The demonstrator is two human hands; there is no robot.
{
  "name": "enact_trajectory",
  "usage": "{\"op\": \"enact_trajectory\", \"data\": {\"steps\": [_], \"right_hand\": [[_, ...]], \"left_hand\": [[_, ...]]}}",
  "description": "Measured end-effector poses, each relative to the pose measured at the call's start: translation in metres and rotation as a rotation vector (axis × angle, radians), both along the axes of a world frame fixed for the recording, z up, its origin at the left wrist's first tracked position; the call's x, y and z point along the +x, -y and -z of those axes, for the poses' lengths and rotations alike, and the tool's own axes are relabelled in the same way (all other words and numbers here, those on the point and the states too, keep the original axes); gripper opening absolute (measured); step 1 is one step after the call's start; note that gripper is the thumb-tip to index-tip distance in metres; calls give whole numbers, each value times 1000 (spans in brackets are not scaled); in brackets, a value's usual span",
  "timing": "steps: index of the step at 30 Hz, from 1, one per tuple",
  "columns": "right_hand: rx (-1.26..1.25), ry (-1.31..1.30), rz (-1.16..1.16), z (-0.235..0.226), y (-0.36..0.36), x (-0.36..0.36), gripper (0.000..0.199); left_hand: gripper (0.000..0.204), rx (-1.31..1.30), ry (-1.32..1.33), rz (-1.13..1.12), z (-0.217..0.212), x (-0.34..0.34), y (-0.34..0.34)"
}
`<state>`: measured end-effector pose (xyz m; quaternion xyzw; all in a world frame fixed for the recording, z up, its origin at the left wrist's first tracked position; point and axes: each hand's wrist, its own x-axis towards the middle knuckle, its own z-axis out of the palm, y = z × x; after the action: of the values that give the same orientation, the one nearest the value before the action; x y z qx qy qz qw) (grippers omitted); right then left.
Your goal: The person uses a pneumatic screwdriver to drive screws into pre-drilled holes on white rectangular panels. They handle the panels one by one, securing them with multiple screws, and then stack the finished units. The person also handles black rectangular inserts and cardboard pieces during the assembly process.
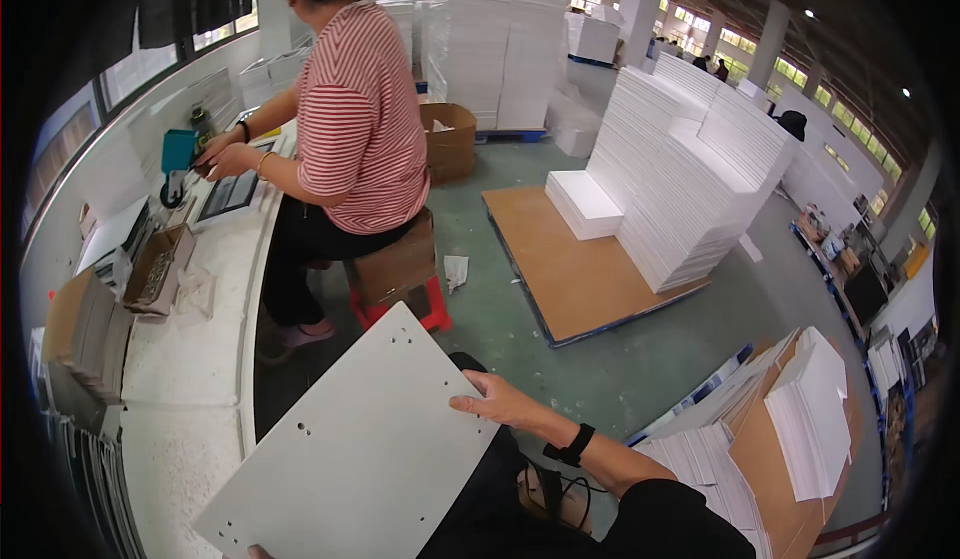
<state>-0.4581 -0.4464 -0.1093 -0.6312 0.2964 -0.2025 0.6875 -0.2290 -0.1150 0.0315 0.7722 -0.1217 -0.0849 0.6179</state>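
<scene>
A flat white rectangular panel with small holes near its corners lies tilted across my lap. My right hand grips its right edge, thumb on top and the other fingers mostly beneath. At the lower edge of the view only a fingertip of my left hand shows, hooked over the panel's near edge; the rest of that hand is out of sight. A black band circles my right wrist.
To my left runs a white worktable with a box of small parts and stacked boards. A person in a striped shirt sits ahead, working at the table. White panels are piled on a brown-topped pallet; more sheets lie at right.
</scene>
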Motion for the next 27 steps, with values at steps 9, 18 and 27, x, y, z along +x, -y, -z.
{"op": "enact_trajectory", "data": {"steps": [9, 18, 27], "right_hand": [[-172, 10, 743, -19, 28, -184, 47], [-1257, -450, 312, -78, 80, -207, 26], [-1140, -936, 635, -165, 102, -331, 26]], "left_hand": [[45, -46, -70, 662, 92, 5, 246], [47, -27, -1221, 962, 220, -64, 472], [27, 185, -1290, 1107, 117, -224, 586]]}}
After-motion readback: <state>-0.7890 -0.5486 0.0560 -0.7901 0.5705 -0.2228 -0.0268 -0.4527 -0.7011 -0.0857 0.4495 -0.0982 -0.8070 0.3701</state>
